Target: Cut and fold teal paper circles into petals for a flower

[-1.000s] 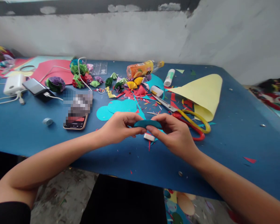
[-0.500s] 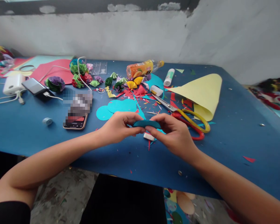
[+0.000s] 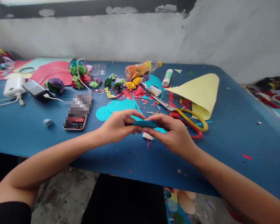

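Between my two hands is a small folded piece of blue paper (image 3: 146, 123), held above the table near its front. My left hand (image 3: 120, 126) pinches its left end, and my right hand (image 3: 170, 129) grips the right end between thumb and fingers. Just below the paper lies a white eraser (image 3: 147, 136), partly hidden by my right thumb. Behind my left hand, several blue paper circles (image 3: 120, 106) overlap on the table. To the right of my right hand rest scissors (image 3: 171, 109) with one yellow and one red handle.
Paper scraps (image 3: 140, 91) litter the middle. Behind them lie an orange drink bottle (image 3: 140, 69) and a glue stick (image 3: 167, 77). Rolled yellow paper (image 3: 203, 93) sits at right. At left are a phone (image 3: 76, 121), a power bank (image 3: 36, 88), cables and crumpled paper flowers (image 3: 54, 85).
The blue paper has tilted between my fingers, its left end now showing further past my left fingertips. Both hands stay nearly in place; the view has shifted slightly.
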The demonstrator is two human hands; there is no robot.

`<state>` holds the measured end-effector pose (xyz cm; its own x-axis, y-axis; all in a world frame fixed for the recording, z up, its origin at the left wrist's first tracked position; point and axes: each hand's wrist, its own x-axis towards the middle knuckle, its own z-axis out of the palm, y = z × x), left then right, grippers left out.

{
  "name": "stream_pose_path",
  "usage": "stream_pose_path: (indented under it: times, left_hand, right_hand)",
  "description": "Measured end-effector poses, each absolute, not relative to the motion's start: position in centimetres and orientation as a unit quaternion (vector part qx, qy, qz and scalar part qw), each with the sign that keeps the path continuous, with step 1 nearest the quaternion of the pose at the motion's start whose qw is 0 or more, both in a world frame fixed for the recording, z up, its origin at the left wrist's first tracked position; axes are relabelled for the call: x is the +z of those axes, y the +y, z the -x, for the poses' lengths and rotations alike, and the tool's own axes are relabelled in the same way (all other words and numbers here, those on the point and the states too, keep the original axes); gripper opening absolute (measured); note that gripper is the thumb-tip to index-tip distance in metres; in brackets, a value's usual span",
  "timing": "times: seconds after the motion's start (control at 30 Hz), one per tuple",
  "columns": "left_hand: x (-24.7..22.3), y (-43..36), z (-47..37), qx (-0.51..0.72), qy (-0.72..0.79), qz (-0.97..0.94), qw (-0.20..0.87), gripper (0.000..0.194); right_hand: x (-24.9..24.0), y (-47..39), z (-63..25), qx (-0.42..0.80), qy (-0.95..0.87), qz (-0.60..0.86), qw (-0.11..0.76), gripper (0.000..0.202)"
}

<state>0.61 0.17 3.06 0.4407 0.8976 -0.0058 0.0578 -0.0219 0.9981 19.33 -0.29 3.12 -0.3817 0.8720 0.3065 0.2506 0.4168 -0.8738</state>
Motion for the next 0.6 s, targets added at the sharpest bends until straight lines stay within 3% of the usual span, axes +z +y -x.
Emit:
stream_pose_path:
  times: [0.27, 0.43, 0.6]
  left_hand:
    - [2.4, 0.8, -0.6, 0.348, 0.351, -0.601, 0.628, 0.041]
    - [2.1, 1.8, -0.2, 0.381, 0.313, -0.614, 0.617, 0.025]
    - [2.2, 1.6, -0.3, 0.362, 0.331, -0.615, 0.617, 0.025]
  right_hand:
    - [2.7, 0.9, -20.0, 0.402, -0.723, 0.409, 0.385, 0.018]
    - [2.4, 2.0, -20.5, 0.397, -0.728, 0.394, 0.395, 0.019]
    - [3.2, 1.3, -20.2, 0.377, -0.739, 0.399, 0.39, 0.017]
